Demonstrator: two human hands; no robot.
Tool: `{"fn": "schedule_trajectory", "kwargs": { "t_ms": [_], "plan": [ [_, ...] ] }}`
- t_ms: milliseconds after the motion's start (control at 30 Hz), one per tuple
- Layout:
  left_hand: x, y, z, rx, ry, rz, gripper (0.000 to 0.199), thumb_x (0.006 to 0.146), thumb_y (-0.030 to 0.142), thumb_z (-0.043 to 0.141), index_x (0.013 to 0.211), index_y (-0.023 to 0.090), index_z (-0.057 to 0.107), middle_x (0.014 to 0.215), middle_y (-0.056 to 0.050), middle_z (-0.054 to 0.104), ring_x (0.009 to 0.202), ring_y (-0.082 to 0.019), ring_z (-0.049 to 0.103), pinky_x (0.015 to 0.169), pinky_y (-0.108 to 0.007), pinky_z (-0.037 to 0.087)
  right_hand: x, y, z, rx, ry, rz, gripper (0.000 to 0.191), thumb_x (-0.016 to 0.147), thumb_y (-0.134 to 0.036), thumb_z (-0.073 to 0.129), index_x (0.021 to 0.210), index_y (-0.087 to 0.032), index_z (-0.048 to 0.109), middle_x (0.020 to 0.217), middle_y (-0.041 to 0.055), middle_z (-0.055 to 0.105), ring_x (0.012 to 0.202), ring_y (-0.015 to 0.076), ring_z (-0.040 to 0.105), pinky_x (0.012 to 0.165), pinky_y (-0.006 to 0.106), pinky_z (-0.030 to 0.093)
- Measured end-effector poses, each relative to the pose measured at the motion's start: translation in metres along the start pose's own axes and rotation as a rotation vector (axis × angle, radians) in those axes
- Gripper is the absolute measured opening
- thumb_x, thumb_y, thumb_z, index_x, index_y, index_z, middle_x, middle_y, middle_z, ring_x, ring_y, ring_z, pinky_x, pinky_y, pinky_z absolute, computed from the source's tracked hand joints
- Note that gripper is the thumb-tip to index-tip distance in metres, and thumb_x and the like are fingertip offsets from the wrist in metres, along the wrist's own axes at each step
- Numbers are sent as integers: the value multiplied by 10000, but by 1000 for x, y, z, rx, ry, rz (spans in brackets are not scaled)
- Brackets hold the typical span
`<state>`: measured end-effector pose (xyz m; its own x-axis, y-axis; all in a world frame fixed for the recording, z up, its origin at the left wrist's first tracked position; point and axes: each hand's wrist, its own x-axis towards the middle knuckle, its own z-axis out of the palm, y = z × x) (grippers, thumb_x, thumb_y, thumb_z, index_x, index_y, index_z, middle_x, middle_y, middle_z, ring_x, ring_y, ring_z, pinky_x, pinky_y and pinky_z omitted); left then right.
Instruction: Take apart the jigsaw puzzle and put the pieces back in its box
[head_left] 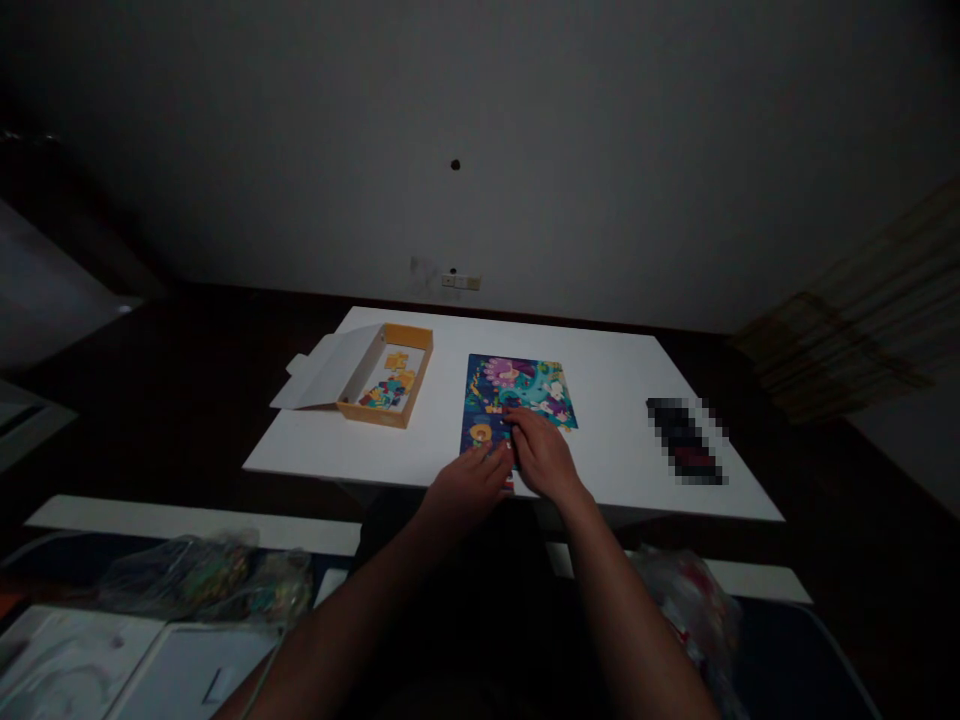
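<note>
A colourful, partly assembled jigsaw puzzle (525,385) lies flat near the middle of the white table's front edge, its lower right part uneven. My left hand (471,480) rests over its lower edge, fingers stretched forward onto the pieces. Just to the right, my right hand (543,452) reaches in with extended fingers, the fingertips touching the puzzle near its centre. No piece shows in either hand, though the undersides of the fingers are hidden. To the left stands an open yellow box (420,385) with several loose puzzle pieces (390,388) inside.
The box's white lid flap (326,370) spreads out to the left on the table (600,350). A pixelated dark object (686,442) lies at the table's right. Plastic bags (217,575) sit low at the left, another bag (690,605) at the right.
</note>
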<state>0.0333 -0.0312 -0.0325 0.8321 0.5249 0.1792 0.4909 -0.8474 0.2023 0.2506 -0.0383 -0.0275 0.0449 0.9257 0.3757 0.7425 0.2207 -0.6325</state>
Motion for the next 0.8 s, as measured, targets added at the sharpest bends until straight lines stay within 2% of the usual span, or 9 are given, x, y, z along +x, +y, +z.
{"fn": "schedule_trajectory", "kwargs": {
  "t_ms": [67,167,233,300,400,533,633,733,800],
  "plan": [
    [0,-1,-7,-41,32,-5,485,1160,226,612,1643,203,653,1667,-179,702,1534,-357,702,1312,-499,576,0,0,0,4,0,3,412,1085,-240,507,1305,-323,846,1469,138,815,1420,392,746,1255,700,564],
    [4,-2,-19,-90,19,-69,394,1190,257,572,1563,216,693,1456,-166,833,1291,-342,841,1073,-455,700,0,-1,-1,13,1,16,401,1081,-268,520,1302,-335,849,1470,132,818,1413,406,745,1250,712,561],
    [10,-3,-26,-86,-9,-124,342,1222,321,530,1487,228,726,1303,-150,883,1118,-340,883,888,-425,708,1,-2,-1,12,1,22,399,1072,-278,533,1304,-359,848,1463,113,822,1408,404,743,1242,708,570],
    [17,-5,-32,-54,-15,-170,332,1242,374,497,1357,214,764,1183,-156,896,1025,-343,886,797,-401,664,1,-3,-2,7,2,16,399,1071,-286,531,1299,-367,848,1443,107,828,1397,397,747,1238,693,579],
    [31,-12,-40,-7,13,-209,315,1232,411,547,1164,196,767,1073,-160,887,975,-325,870,758,-357,585,2,-5,-3,-1,1,-3,402,1085,-291,510,1283,-349,855,1437,128,825,1390,400,752,1236,684,580],
    [48,-33,-59,21,75,-263,303,1230,430,571,1119,211,749,1031,-123,882,928,-272,840,754,-313,516,1,-6,-4,-20,-6,-24,395,1087,-268,527,1301,-356,847,1432,113,832,1374,389,763,1225,669,592],
    [50,-60,-88,63,165,-431,335,1233,459,541,1130,225,758,1035,-115,880,898,-263,816,765,-312,497,1,-6,-3,-55,-5,-26,398,1087,-240,532,1323,-339,837,1441,117,832,1381,382,764,1221,661,598],
    [40,-95,-125,130,258,-669,366,1218,480,538,1192,212,786,1074,-156,872,967,-313,819,801,-355,504,0,-6,-2,-85,-12,-25,388,1101,-232,519,1315,-275,839,1469,153,819,1398,379,758,1227,629,597],
    [29,-117,-147,162,265,-769,403,1217,492,506,1267,207,786,1142,-172,867,1042,-351,817,839,-388,532,0,-5,-2,-96,-20,-30,378,1105,-227,523,1307,-239,842,1469,168,817,1402,386,756,1228,625,594]
  ]
}}
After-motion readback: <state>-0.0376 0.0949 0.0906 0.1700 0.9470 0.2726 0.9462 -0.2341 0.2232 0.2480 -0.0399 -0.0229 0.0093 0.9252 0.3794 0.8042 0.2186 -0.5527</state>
